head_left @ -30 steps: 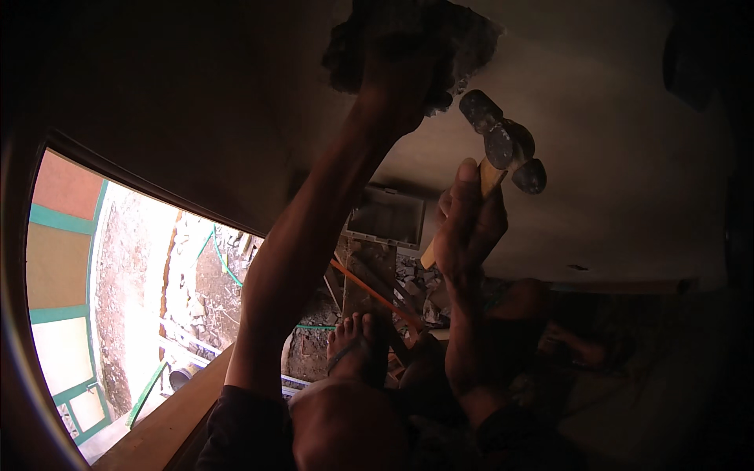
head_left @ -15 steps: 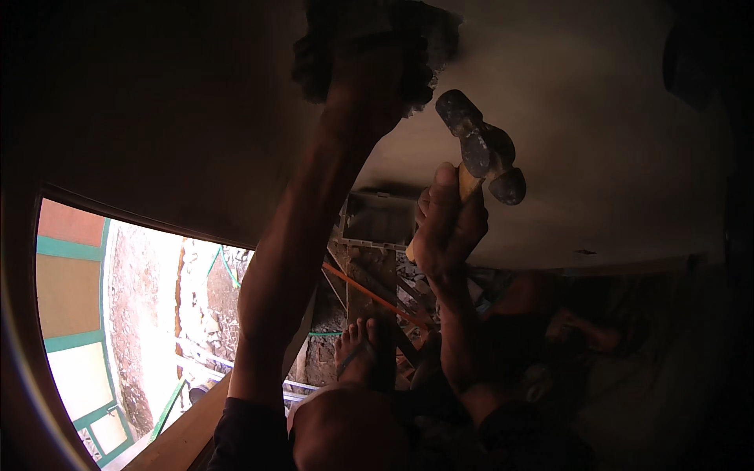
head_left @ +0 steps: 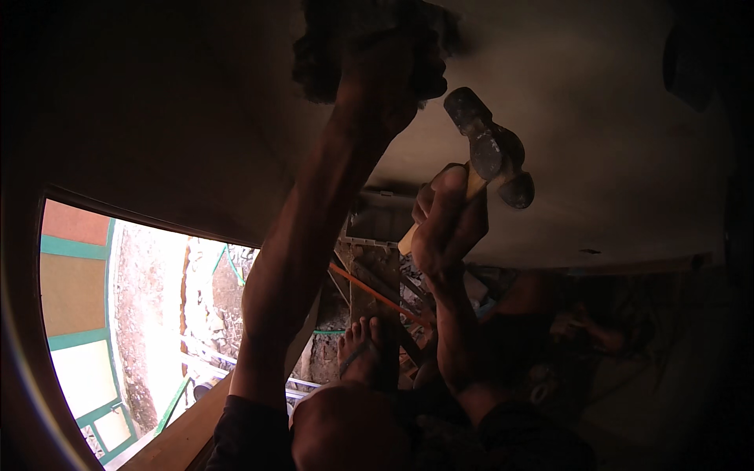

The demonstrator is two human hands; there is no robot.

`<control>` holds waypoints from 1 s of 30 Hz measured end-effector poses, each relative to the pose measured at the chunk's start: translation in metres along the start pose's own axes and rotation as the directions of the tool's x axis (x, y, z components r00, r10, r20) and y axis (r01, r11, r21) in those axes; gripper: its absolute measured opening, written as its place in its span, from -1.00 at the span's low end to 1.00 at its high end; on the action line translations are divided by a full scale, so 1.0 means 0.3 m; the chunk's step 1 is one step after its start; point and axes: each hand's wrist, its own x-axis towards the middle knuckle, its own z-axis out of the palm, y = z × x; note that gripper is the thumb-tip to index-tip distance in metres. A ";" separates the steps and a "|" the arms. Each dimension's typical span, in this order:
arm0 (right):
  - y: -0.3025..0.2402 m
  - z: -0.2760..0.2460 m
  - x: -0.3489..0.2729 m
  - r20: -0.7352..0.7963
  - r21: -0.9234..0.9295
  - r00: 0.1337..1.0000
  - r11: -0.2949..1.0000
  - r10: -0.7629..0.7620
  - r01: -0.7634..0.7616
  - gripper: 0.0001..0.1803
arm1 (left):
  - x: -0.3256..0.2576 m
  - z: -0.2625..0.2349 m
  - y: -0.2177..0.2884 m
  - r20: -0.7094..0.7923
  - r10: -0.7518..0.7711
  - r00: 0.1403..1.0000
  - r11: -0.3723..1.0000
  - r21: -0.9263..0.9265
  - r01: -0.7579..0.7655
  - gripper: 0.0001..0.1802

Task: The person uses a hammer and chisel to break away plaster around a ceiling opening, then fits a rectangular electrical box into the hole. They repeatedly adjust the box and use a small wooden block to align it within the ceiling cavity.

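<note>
My left hand (head_left: 389,78) is raised to a dark, rough-edged hole (head_left: 322,71) in the pale wall (head_left: 597,118). Deep shadow hides most of its fingers, so neither their grip nor anything inside it can be made out. Lower and to the right, my right hand (head_left: 449,216) is closed around the wooden handle of a ball-peen hammer (head_left: 488,149), with the thumb lying along the handle just below the head. The dark metal head stands apart from the wall hole, its flat face up and left, its rounded end down and right.
Below my hands is a rectangular box-like frame (head_left: 373,242) near the wall's lower edge. My bare foot (head_left: 361,349) rests beside a slanting orange rod (head_left: 381,294) and rubble. At left, a bright opening shows a green-framed panel (head_left: 75,294). Another person's hand (head_left: 585,326) appears dimly at lower right.
My left hand has shifted slightly right at the hole, covering its right edge. The hammer and my right hand have moved a little right, and more of the handle's lower end shows.
</note>
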 end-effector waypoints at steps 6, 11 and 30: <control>-0.023 0.013 0.007 0.000 0.045 1.000 0.999 0.006 -0.006 -0.56 | -0.019 0.025 0.035 -0.003 0.025 1.000 0.999 -0.036 -0.025 -0.81; 0.001 -0.020 0.012 0.011 0.022 1.000 1.000 0.002 -0.002 -0.55 | -0.009 0.041 0.007 0.008 -0.007 1.000 0.999 -0.050 0.008 -0.82; -0.022 0.014 -0.004 -0.137 0.397 0.982 0.901 -0.131 0.175 -0.54 | 0.021 0.053 -0.007 0.031 0.093 0.995 0.991 -0.104 -0.090 -0.89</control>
